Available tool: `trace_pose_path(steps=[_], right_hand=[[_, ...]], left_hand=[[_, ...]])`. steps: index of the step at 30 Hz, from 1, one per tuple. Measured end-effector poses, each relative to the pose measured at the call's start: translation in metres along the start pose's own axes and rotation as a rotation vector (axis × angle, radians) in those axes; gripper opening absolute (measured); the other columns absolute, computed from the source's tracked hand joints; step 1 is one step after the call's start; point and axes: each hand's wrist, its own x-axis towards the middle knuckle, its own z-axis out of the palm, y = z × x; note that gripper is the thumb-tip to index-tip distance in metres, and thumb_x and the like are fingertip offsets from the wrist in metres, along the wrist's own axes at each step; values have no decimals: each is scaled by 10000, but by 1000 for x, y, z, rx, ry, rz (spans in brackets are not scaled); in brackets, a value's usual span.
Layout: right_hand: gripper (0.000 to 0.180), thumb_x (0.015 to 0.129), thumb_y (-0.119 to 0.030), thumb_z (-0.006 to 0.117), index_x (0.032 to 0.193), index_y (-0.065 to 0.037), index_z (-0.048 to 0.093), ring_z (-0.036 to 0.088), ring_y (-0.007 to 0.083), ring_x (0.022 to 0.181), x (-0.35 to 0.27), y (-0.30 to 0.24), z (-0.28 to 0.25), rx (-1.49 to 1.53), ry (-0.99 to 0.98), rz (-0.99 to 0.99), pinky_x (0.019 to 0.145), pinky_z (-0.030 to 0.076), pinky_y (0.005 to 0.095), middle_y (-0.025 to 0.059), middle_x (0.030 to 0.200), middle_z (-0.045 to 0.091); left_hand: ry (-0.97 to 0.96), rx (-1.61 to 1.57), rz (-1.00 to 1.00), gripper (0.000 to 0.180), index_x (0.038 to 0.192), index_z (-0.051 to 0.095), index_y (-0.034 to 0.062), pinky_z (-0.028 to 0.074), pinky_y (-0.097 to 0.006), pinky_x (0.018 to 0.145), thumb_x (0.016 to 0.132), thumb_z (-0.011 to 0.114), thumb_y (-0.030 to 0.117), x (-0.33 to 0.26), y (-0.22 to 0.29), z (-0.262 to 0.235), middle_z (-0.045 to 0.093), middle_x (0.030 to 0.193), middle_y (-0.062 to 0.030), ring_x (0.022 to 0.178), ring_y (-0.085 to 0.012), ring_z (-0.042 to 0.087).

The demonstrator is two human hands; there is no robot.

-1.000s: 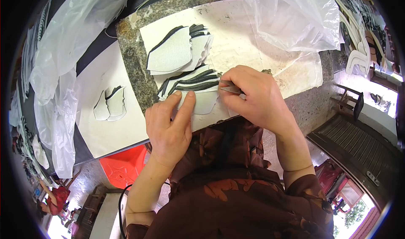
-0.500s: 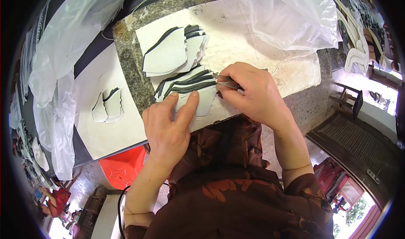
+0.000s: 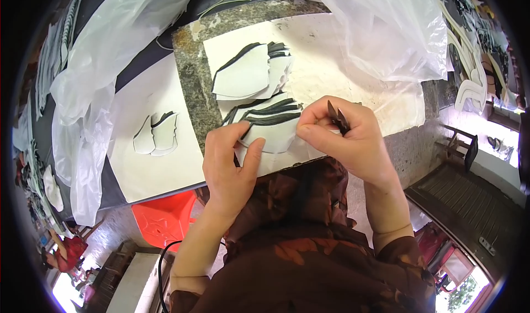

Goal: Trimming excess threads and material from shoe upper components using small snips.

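A white cut piece with a dark edge (image 3: 274,136) lies at the front of an overlapping row, its material too indistinct to name. My left hand (image 3: 229,161) is at its left end, thumb on the white face and curled forefinger by the dark edge. Thumb and forefinger of my right hand (image 3: 353,141) are pinched together at its right end. Small dark thread snips (image 3: 338,118) are tucked in that same right hand, blades pointing up and away from the piece. Behind the row sits a stack of similar white pieces (image 3: 240,72).
Two more white pieces (image 3: 164,136) lie on the pale sheet at left. Clear plastic bags (image 3: 83,86) drape over the left side, and another plastic bag (image 3: 386,25) covers the back right. A red plastic stool (image 3: 163,216) stands below the table edge.
My right hand has turned the snips upward, away from the pieces, and now pinches at the piece's right end. My left fingers have shifted from pressing on top to the left end.
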Motion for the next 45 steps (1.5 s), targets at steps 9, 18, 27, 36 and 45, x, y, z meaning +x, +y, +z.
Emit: trace_pose_path(steps=[9,18,27,36,45], right_hand=[[147,932,-146,724,945,-7,676,512,35,719,12,33,31,-15,224,18,646,447,226,-26,768,615],[95,935,-72,691,896,-11,629,477,28,688,7,45,40,-187,273,-37,631,416,207,-47,741,561],[103,931,-55,693,884,-11,613,464,34,688,7,51,42,-217,318,-67,628,414,217,-33,747,562],[153,917,-153,697,932,-15,634,599,175,683,8,56,37,-236,283,-47,659,502,309,89,786,655],[183,920,-176,696,942,-5,635,618,222,694,11,58,32,-255,278,-56,667,509,328,111,807,663]], left_hand=[[44,39,109,199,943,739,43,507,-351,643,779,847,13,-5,-7,3,645,928,-83,770,-255,619],[76,110,204,233,970,772,72,480,-338,647,760,854,16,-2,-9,2,643,896,-44,756,-229,607],[72,153,215,306,1059,797,61,479,-331,652,761,851,13,-3,-8,3,644,886,-36,752,-213,606],[41,149,204,297,1063,793,48,483,-334,668,772,843,18,-2,-6,2,641,890,-44,785,-223,600],[-23,398,365,255,1073,784,92,421,-348,853,822,812,122,5,-4,-6,717,1126,13,944,-216,580]])
